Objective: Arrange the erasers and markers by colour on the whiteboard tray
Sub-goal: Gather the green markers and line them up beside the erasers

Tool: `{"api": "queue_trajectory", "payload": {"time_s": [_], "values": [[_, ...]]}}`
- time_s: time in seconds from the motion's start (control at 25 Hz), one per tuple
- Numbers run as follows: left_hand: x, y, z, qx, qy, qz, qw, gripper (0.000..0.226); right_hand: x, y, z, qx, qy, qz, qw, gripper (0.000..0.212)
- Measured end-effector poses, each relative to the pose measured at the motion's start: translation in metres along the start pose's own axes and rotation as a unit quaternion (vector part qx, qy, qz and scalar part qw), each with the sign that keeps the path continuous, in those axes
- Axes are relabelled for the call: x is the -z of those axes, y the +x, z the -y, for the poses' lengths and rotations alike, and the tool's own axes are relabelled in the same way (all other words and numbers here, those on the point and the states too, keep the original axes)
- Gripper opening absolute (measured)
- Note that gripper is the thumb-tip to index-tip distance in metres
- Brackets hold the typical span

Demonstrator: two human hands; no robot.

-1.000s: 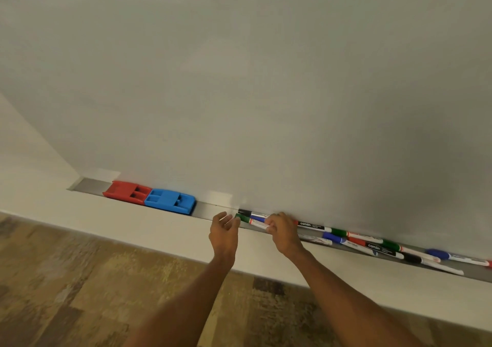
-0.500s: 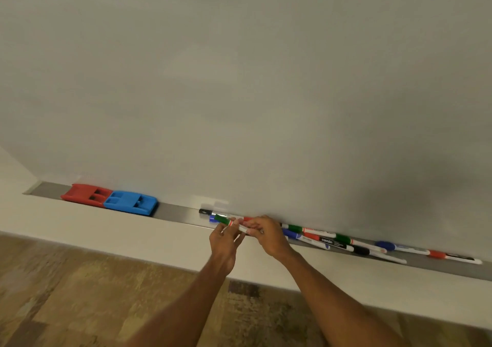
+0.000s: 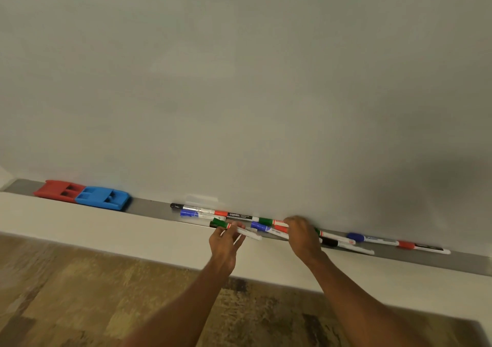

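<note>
Since half a second ago the hands have parted: the right hand point(image 3: 304, 237) has let go of the green marker point(image 3: 218, 222) and gone rightward to the marker heap point(image 3: 259, 225), leaving the left hand point(image 3: 225, 245) to carry it alone. Left fingers point(image 3: 237, 225) are curled round that marker's white barrel, just off the front lip of the whiteboard tray point(image 3: 151, 208), cap pointing left (a dark cap beneath it may be another pen; too blurred to tell). Right fingers point(image 3: 288, 223) bend down over the heap, but the back of the hand hides whether they pinch anything. A second green marker point(image 3: 265, 221) lies against the board just left of those fingertips, between the two hands and nearer the right one, its long axis running along the tray. Taking it likely means a pinch across the barrel. At the tray's left end sit the red eraser point(image 3: 57, 190) and blue eraser point(image 3: 102, 198), touching
</note>
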State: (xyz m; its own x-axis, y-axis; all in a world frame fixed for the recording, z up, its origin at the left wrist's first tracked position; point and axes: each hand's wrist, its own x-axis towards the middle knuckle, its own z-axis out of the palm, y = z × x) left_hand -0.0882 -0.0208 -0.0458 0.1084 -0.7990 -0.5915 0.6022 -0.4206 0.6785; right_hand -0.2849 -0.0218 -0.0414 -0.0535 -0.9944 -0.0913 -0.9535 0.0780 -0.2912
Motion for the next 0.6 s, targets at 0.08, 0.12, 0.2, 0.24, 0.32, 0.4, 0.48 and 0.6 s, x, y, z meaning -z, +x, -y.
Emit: {"api": "queue_trajectory", "payload": {"time_s": [0.08, 0.12, 0.2, 0.24, 0.32, 0.4, 0.48, 0.6], "values": [[-0.003, -0.001, 0.005, 0.001, 0.001, -0.005, 1.0, 0.025, 0.001, 0.0, -0.004, 0.012, -0.037, 0.018, 0.999, 0.031], [-0.005, -0.001, 0.007, 0.001, 0.001, -0.007, 1.0, 0.025, 0.001, 0.0, -0.005, 0.016, -0.043, 0.023, 0.999, 0.032], [-0.007, 0.0, 0.01, 0.0, 0.003, -0.011, 1.0, 0.022, 0.0, 0.002, -0.006, 0.03, -0.05, 0.028, 0.998, 0.033], [-0.008, 0.0, 0.01, 0.0, 0.003, -0.014, 1.0, 0.018, 0.0, 0.004, -0.007, 0.038, -0.055, 0.03, 0.997, 0.033], [-0.01, 0.0, 0.011, 0.001, 0.004, -0.018, 1.0, 0.014, 0.001, 0.007, -0.009, 0.05, -0.069, 0.034, 0.996, 0.031], [-0.011, 0.0, 0.013, 0.001, 0.001, -0.021, 1.0, 0.017, 0.002, 0.01, -0.011, 0.059, -0.086, 0.04, 0.994, 0.03], [-0.012, 0.0, 0.015, 0.003, -0.001, -0.023, 1.0, 0.021, 0.002, 0.011, -0.015, 0.067, -0.097, 0.047, 0.992, 0.031], [-0.015, 0.002, 0.018, 0.008, -0.002, -0.027, 1.0, 0.024, 0.002, 0.009, -0.022, 0.073, -0.085, 0.049, 0.993, 0.034]]}}
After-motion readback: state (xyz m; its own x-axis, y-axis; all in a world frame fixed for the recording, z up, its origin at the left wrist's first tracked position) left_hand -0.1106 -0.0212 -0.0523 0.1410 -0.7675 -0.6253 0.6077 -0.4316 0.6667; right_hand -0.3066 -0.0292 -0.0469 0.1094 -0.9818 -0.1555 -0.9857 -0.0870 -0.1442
